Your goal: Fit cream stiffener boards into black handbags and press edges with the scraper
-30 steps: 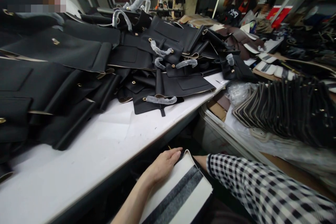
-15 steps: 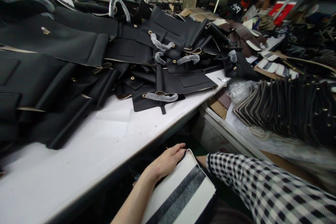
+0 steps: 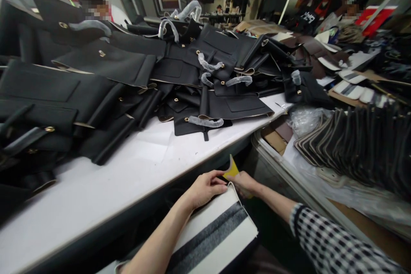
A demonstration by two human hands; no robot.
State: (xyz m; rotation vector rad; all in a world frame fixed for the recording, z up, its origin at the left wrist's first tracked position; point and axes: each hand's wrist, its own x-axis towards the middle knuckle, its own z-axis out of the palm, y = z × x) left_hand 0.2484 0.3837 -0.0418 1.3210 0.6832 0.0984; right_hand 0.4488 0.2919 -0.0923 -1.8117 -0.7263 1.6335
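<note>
A white panel with a dark grey stripe (image 3: 221, 235) lies low in front of me, sloping up toward its far corner. My left hand (image 3: 205, 189) grips its far left edge, fingers bent around the rim near the corner. Just beyond that corner, my right hand (image 3: 246, 183) is closed on a yellow curved tool (image 3: 231, 170) with a pointed tip, whose exact kind I cannot make out. The tool's upper end comes close to my left fingertips. Whatever lies beneath the panel is hidden by it and by my left forearm.
Black leather bag pieces (image 3: 112, 64) with plastic-wrapped handles are heaped on the white table (image 3: 105, 197). At right, a stack of dark panels (image 3: 362, 145) stands beside clear plastic (image 3: 308, 120). The table's front edge runs diagonally past my hands. Other people sit farther back.
My right hand has come out from behind the panel, showing the yellow tool in its grip. My left fingers have bent more over the edge. The view has shifted slightly left.
</note>
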